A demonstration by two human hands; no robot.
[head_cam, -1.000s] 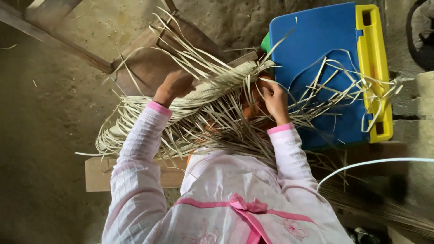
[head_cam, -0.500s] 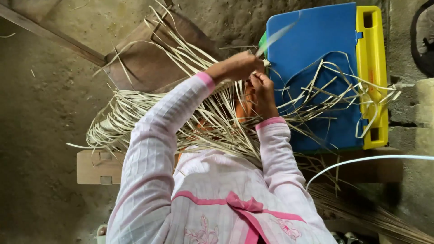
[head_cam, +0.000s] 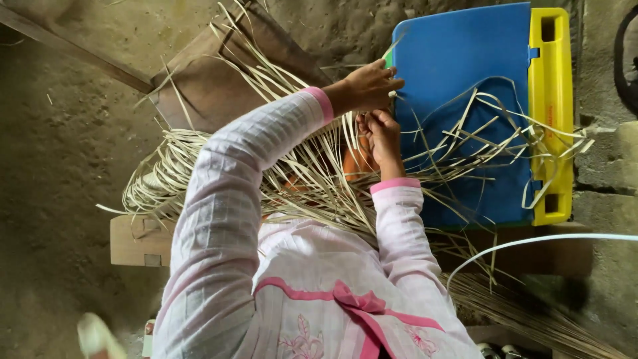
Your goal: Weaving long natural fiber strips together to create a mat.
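The left hand [head_cam: 367,85] closes over pale strips [head_cam: 299,166], and its fingertips hide the pinched spot. Just below it, the right hand [head_cam: 380,133] buries its fingertips in the same strands. An orange thing [head_cam: 355,163] beside the right wrist peeks through, too covered to identify. Far right of both hands, a dark wheel-like shape [head_cam: 628,60] is cut by the edge.

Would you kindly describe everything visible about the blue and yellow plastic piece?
The blue and yellow plastic piece lies flat on the dirt ground: a smooth blue panel with a yellow side rail holding rectangular slots. Pale loose strips drape across it. The left hand and right hand work at its near edge.
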